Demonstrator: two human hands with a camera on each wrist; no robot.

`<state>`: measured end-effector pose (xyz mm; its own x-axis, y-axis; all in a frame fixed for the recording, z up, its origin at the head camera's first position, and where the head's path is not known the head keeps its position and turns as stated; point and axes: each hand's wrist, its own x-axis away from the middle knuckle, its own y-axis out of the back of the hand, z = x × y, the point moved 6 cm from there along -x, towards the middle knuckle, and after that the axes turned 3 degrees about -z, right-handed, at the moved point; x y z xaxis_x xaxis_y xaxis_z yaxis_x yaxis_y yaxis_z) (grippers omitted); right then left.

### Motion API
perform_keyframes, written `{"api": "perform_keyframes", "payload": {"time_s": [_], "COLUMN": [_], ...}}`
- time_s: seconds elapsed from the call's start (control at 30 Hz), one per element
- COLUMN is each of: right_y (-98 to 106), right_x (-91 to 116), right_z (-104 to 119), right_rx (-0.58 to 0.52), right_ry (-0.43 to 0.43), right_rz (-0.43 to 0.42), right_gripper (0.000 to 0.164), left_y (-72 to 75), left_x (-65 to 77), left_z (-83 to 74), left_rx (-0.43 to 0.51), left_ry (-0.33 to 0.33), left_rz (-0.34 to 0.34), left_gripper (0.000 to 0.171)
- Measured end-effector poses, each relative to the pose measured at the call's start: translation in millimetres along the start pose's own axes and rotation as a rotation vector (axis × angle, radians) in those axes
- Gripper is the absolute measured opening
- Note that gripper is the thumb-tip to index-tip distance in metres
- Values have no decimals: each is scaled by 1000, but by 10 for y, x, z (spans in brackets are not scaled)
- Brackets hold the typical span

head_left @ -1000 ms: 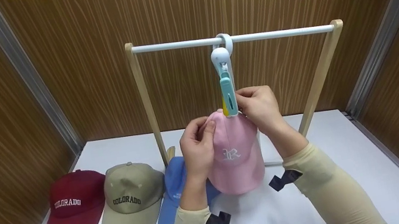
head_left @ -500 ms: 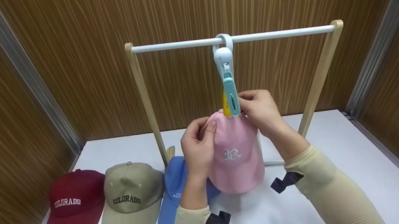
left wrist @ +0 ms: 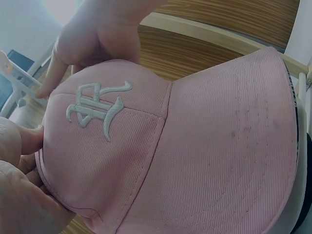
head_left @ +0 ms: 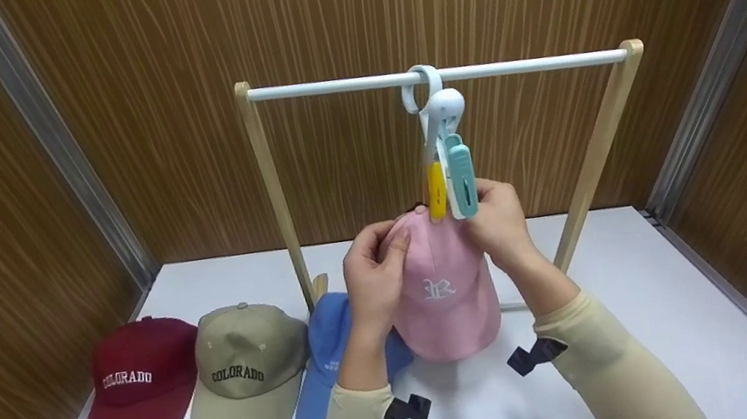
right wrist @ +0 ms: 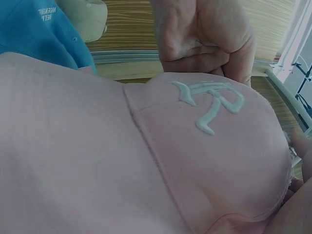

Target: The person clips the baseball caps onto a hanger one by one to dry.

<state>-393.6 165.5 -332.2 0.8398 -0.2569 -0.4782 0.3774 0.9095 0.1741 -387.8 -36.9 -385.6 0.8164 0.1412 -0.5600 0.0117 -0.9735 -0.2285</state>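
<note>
A pink baseball cap (head_left: 440,289) with a white embroidered letter hangs, brim down, under a hook-topped clip hanger on the rail. My left hand (head_left: 375,277) pinches its crown on the left side, thumb in front. My right hand (head_left: 501,223) grips the crown's right edge, partly behind the teal clip (head_left: 461,177). Beside that clip, a yellow clip (head_left: 436,190) meets the top of the crown. In the left wrist view the cap's brim (left wrist: 229,146) points right. The fingertips behind the cap are hidden in the head view.
A wooden rack with a white rail (head_left: 531,65) stands on the white table (head_left: 701,337). To the left lie a dark red cap (head_left: 140,389), a khaki cap (head_left: 246,376) and a blue cap (head_left: 327,367), partly behind my left arm. Wood-patterned walls enclose the table.
The clip hanger has swung right and turned, so the yellow clip shows more fully. My right hand has lowered slightly, and the pink cap has shifted a little right.
</note>
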Motion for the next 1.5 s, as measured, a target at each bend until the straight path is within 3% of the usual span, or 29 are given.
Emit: {"api": "perform_keyframes", "payload": {"time_s": [0.3,0.5,0.87,1.5], "right_y": [9,22,74,83], "right_x": [192,303,399,538], "right_z": [-156,-174,-231,-251], "right_rx": [-51,-53,12,115], "right_ry": [84,177,291,430], "right_rz": [1,-21,-32,-61], "right_gripper": [22,19,21,34], "left_y": [14,32,97,212], "left_x": [6,1,46,125], "left_z": [54,63,115,125], "left_rx": [-1,-29,-242,-468], "left_ry": [53,31,61,-42], "left_rz": [22,51,121,232], "left_gripper": [20,23,38,58]}}
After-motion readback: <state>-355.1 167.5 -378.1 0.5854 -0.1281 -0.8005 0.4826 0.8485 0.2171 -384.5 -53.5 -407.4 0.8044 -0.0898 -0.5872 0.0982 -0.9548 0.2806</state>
